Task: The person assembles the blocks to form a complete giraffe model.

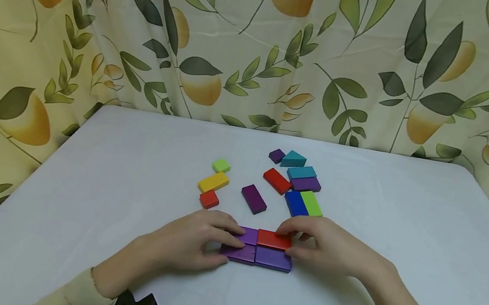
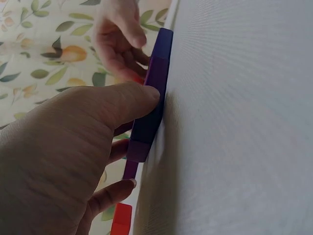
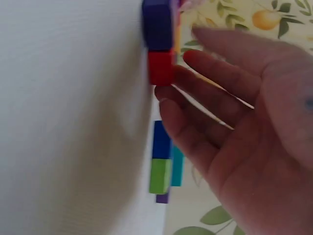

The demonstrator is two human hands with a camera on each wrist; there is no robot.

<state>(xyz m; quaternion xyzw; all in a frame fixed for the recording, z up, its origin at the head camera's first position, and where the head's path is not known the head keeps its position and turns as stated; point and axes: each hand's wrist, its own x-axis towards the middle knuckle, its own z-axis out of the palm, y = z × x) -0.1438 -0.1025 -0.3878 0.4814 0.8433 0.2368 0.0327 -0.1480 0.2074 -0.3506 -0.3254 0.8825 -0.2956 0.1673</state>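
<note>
Four-block rectangle: a red block (image 1: 269, 239) and a light purple block (image 1: 252, 236) lie edge to edge behind a purple block (image 1: 243, 255) and a blue-purple block (image 1: 274, 260). My left hand (image 1: 198, 236) rests at its left end, fingertips over the two left blocks and thumb at the near edge. In the left wrist view that thumb (image 2: 139, 100) lies against the near side. At the right end my right hand (image 1: 331, 245) touches the red block with relaxed fingertips. The right wrist view shows those fingers (image 3: 220, 95) spread beside the red block's end.
Behind the left hand lie a yellow block (image 1: 213, 182), a green block (image 1: 221, 165) and a small red block (image 1: 209, 199). Farther right are a dark purple block (image 1: 254, 199), a red block (image 1: 277, 180), a blue block (image 1: 296, 204) and a teal triangle (image 1: 294, 159). A patterned curtain (image 1: 258, 68) hangs behind the white table (image 1: 135, 166).
</note>
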